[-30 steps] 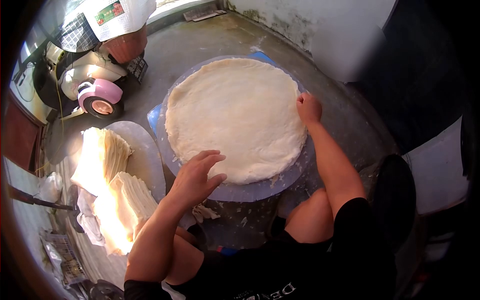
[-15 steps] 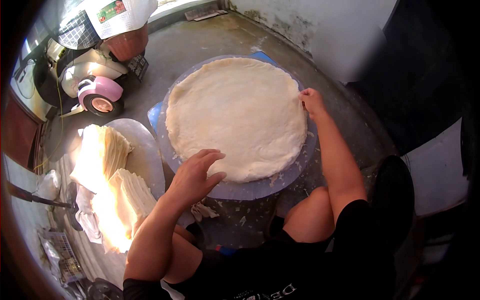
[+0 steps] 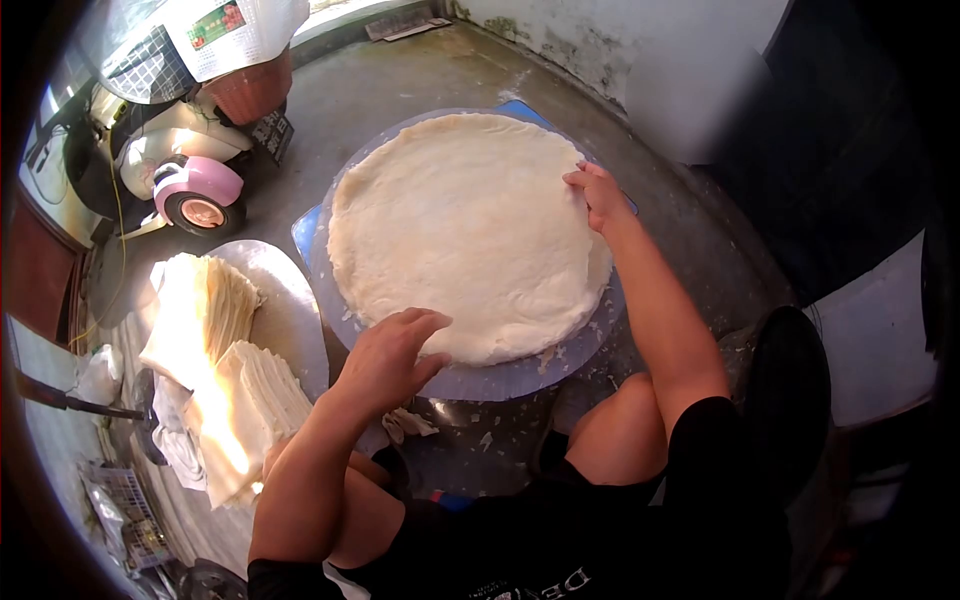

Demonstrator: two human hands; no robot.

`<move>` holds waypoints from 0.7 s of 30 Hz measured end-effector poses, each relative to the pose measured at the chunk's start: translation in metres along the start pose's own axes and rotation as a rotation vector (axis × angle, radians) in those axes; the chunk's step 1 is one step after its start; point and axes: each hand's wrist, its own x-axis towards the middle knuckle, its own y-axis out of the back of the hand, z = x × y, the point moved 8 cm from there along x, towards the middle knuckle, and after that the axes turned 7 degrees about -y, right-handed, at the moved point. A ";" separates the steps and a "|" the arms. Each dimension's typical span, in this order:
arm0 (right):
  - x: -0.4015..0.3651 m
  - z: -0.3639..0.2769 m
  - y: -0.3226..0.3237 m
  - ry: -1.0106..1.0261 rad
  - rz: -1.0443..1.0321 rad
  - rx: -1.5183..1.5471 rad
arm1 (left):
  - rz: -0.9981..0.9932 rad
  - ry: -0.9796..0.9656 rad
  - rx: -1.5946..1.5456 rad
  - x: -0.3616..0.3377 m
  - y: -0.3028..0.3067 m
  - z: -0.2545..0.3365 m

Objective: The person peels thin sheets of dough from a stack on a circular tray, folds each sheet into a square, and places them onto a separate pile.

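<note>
A large round pale dough sheet (image 3: pixel 470 230) lies on a wider round grey board (image 3: pixel 470 385) in front of my knees. At its right edge my right hand (image 3: pixel 600 198) pinches the rim between thumb and fingers. Just below that hand, a strip of another pale layer shows under the edge. My left hand (image 3: pixel 388 362) hovers at the near-left rim, thumb and fingers apart, with nothing in it. The fingertips overlap the dough's edge in this view.
Two stacks of folded pale sheets (image 3: pixel 205 315) sit on a second round board (image 3: pixel 290 290) to the left. A blue corner (image 3: pixel 522 110) shows under the main board. A pink-fendered wheel (image 3: pixel 202 200) and a reddish basket (image 3: pixel 250 92) stand back left. A wall (image 3: pixel 560 45) runs behind on the right.
My right hand has moved left and slightly up, drawing the dough's right edge inward and baring a strip of the layer beneath. My left hand stays near the same place.
</note>
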 end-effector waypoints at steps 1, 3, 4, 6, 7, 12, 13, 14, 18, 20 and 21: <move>0.003 -0.004 -0.006 0.037 -0.007 0.017 | -0.004 -0.008 0.006 0.000 -0.001 0.000; 0.001 -0.009 -0.007 0.074 -0.015 0.034 | -0.008 -0.014 0.013 0.000 -0.003 -0.001; -0.003 -0.003 -0.008 -0.016 -0.070 0.071 | -0.009 -0.028 0.019 0.000 -0.004 0.000; -0.016 0.000 -0.018 -0.105 -0.128 0.108 | -0.007 -0.038 0.027 -0.001 -0.003 0.000; -0.024 0.002 -0.022 -0.149 -0.108 0.113 | -0.013 -0.038 0.026 -0.002 -0.003 0.000; -0.041 -0.020 -0.070 0.051 0.046 0.094 | -0.035 -0.032 0.032 0.000 -0.003 0.002; -0.039 -0.018 -0.093 0.062 -0.137 0.045 | -0.038 -0.038 0.033 0.000 -0.004 0.002; -0.041 -0.014 -0.117 0.073 -0.320 -0.006 | -0.038 -0.044 0.034 0.001 -0.004 0.002; -0.122 -0.021 -0.197 0.012 -0.649 -0.159 | -0.038 -0.008 0.025 0.001 0.000 -0.004; -0.148 -0.006 -0.224 -0.009 -0.753 -0.201 | 0.033 0.050 -0.022 0.003 0.007 -0.020; -0.165 0.000 -0.234 -0.030 -0.801 -0.231 | 0.062 0.054 -0.014 0.004 0.011 -0.030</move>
